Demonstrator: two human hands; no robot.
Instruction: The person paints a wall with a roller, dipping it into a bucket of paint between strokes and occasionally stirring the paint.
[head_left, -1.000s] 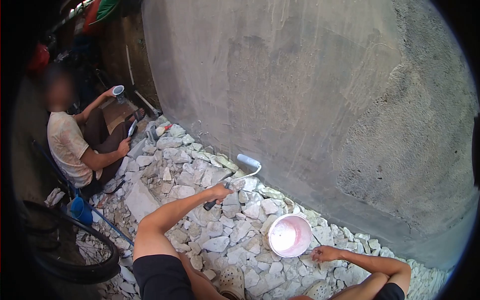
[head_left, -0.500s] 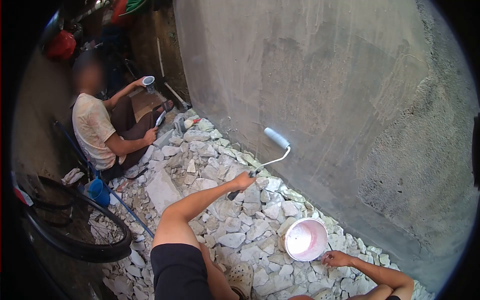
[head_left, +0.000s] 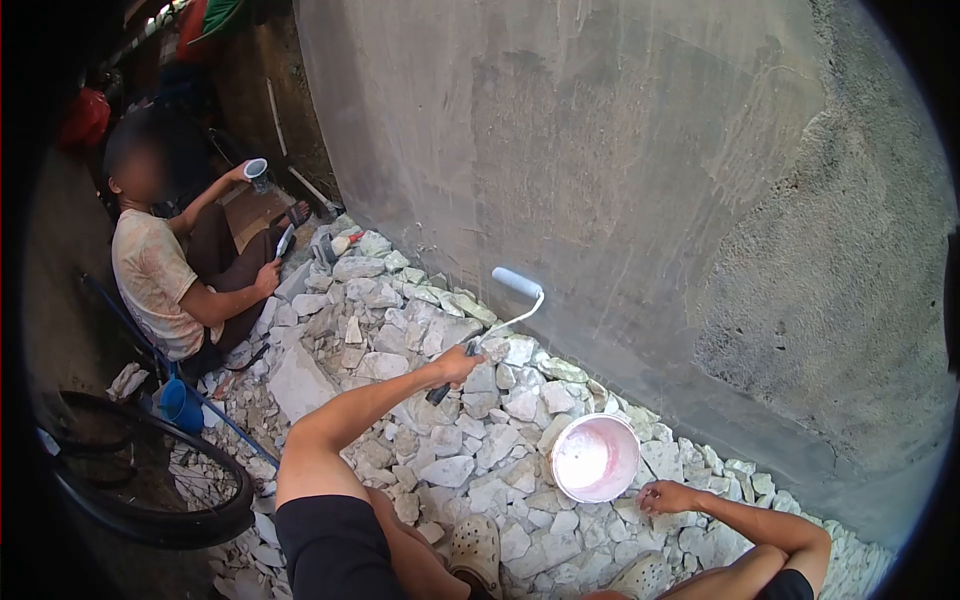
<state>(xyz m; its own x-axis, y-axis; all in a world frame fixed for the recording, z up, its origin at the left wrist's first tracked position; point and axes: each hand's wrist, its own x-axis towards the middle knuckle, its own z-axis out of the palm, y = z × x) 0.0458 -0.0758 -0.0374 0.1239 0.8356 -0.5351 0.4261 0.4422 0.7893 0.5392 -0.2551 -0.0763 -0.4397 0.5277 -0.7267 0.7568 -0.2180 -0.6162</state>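
In my left hand [head_left: 456, 366] is the dark handle of a paint roller [head_left: 517, 282]. Its pale blue-white sleeve lies against the lower part of the grey plastered wall [head_left: 620, 200]. The bent white rod runs from the sleeve down to my fingers. A round bucket [head_left: 632, 440] with whitish, pink-tinged paint inside stands on the rubble, between my two arms. Just right of the bucket is my right hand [head_left: 668, 497], its fingers loosely bent and slightly apart, with no object visible in them.
Broken stones [head_left: 450, 470] cover the ground along the wall. At left a seated co-worker [head_left: 155, 260] holds a cup [head_left: 256, 172] and a brush-like tool [head_left: 285, 240]. Nearby are a paintbrush [head_left: 345, 243], a blue container [head_left: 181, 405], a blue pole [head_left: 240, 430] and black tyres [head_left: 190, 530].
The whole view has shifted, so most things sit further left. Against the wall, the roller in my left hand appears slightly lower. My right hand stays beside the bucket.
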